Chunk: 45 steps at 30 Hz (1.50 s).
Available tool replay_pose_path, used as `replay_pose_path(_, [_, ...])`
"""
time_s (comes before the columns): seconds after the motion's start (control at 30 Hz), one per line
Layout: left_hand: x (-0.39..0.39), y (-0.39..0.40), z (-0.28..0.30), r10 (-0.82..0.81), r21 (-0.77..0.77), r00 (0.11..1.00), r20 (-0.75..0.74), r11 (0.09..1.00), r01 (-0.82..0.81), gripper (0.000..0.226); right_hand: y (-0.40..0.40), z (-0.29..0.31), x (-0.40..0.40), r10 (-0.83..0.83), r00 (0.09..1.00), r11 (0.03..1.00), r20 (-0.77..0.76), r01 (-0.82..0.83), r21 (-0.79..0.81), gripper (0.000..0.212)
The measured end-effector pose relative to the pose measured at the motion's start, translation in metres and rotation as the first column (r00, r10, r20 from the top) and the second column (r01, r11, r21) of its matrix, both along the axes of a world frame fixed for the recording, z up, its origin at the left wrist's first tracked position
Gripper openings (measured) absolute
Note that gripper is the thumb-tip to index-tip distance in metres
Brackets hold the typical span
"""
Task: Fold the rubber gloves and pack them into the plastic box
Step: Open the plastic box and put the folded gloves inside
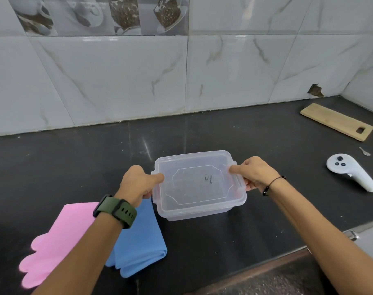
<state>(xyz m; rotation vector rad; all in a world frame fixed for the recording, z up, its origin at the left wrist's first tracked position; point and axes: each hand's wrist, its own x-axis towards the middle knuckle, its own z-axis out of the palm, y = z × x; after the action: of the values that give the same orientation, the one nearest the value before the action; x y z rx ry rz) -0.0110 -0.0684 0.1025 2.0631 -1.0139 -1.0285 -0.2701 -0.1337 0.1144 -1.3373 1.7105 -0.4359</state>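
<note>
A clear plastic box (199, 211) with its lid on stands on the dark counter near the middle. My left hand (136, 185) grips its left side latch, thumb on the lid. My right hand (253, 172) grips the right side latch the same way. A pink rubber glove (53, 245) lies flat at the lower left, fingers pointing toward me, partly hidden by my left forearm. A blue glove (141, 245) lies folded beside it, just left of the box.
A wooden cutting board (336, 121) lies at the back right by the tiled wall. A white handheld controller (351, 172) rests to the right of the box, a small spoon (364, 151) behind it. The counter's front edge (266, 262) runs diagonally at the lower right.
</note>
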Motion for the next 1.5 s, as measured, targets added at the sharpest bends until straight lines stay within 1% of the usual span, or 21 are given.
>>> replay_pose_path(0.1, [0.002, 0.000, 0.000, -0.021, 0.027, 0.998, -0.061, 0.999, 0.023, 0.019, 0.001, 0.001, 0.001, 0.027, 0.999, 0.997, 0.021, -0.029, 0.078, 0.014])
replay_pose_path(0.17, [0.006, 0.000, 0.001, -0.026, 0.051, 0.991, -0.135, 0.998, 0.034, 0.016, 0.002, 0.002, 0.001, 0.010, 0.998, 0.992, 0.059, -0.017, 0.123, 0.013])
replay_pose_path(0.23, [0.008, -0.001, 0.002, -0.028, 0.082, 0.985, -0.168, 0.996, 0.042, 0.016, 0.002, 0.004, 0.001, -0.003, 0.997, 0.990, 0.076, -0.007, 0.139, 0.013])
replay_pose_path(0.33, [0.010, -0.003, 0.002, -0.058, 0.094, 0.986, -0.157, 0.993, 0.073, 0.020, 0.002, 0.006, -0.001, 0.014, 0.998, 0.986, 0.063, -0.025, 0.166, 0.013])
replay_pose_path(0.43, [0.010, -0.005, 0.003, -0.082, 0.076, 0.991, -0.105, 0.993, 0.091, 0.013, 0.002, 0.006, -0.002, 0.033, 0.998, 0.980, 0.045, -0.041, 0.193, 0.012])
replay_pose_path(0.5, [0.010, -0.006, 0.004, -0.093, 0.073, 0.991, -0.094, 0.992, 0.100, 0.012, 0.001, 0.006, -0.002, 0.043, 0.998, 0.979, 0.035, -0.050, 0.199, 0.012])
replay_pose_path(0.77, [0.015, -0.008, 0.003, -0.079, 0.124, 0.984, -0.159, 0.987, 0.099, 0.021, -0.002, 0.012, -0.005, 0.077, 0.996, 0.948, 0.045, -0.087, 0.308, 0.024])
replay_pose_path(0.9, [0.017, -0.011, 0.002, -0.072, 0.125, 0.985, -0.158, 0.988, 0.092, 0.024, -0.005, 0.017, -0.007, 0.094, 0.995, 0.950, 0.017, -0.094, 0.297, 0.030])
replay_pose_path(0.97, [0.017, -0.012, 0.001, -0.069, 0.124, 0.988, -0.137, 0.989, 0.086, 0.029, -0.004, 0.018, -0.007, 0.105, 0.994, 0.950, -0.003, -0.099, 0.298, 0.029])
replay_pose_path(1.07, [0.018, -0.015, 0.002, -0.078, 0.117, 0.990, -0.113, 0.989, 0.091, 0.031, 0.000, 0.016, -0.006, 0.106, 0.994, 0.943, -0.010, -0.098, 0.318, 0.024])
replay_pose_path(1.17, [0.017, -0.016, 0.005, -0.089, 0.114, 0.991, -0.099, 0.988, 0.100, 0.028, 0.002, 0.013, -0.006, 0.108, 0.994, 0.944, -0.014, -0.098, 0.315, 0.022])
replay_pose_path(1.33, [0.015, -0.016, 0.007, -0.106, 0.106, 0.990, -0.096, 0.988, 0.116, 0.022, 0.001, 0.015, -0.005, 0.121, 0.992, 0.948, -0.036, -0.105, 0.301, 0.010])
replay_pose_path(1.5, [0.016, -0.014, 0.004, -0.128, 0.131, 0.988, -0.090, 0.982, 0.139, 0.020, 0.000, 0.016, -0.004, 0.150, 0.988, 0.942, -0.049, -0.127, 0.311, 0.020])
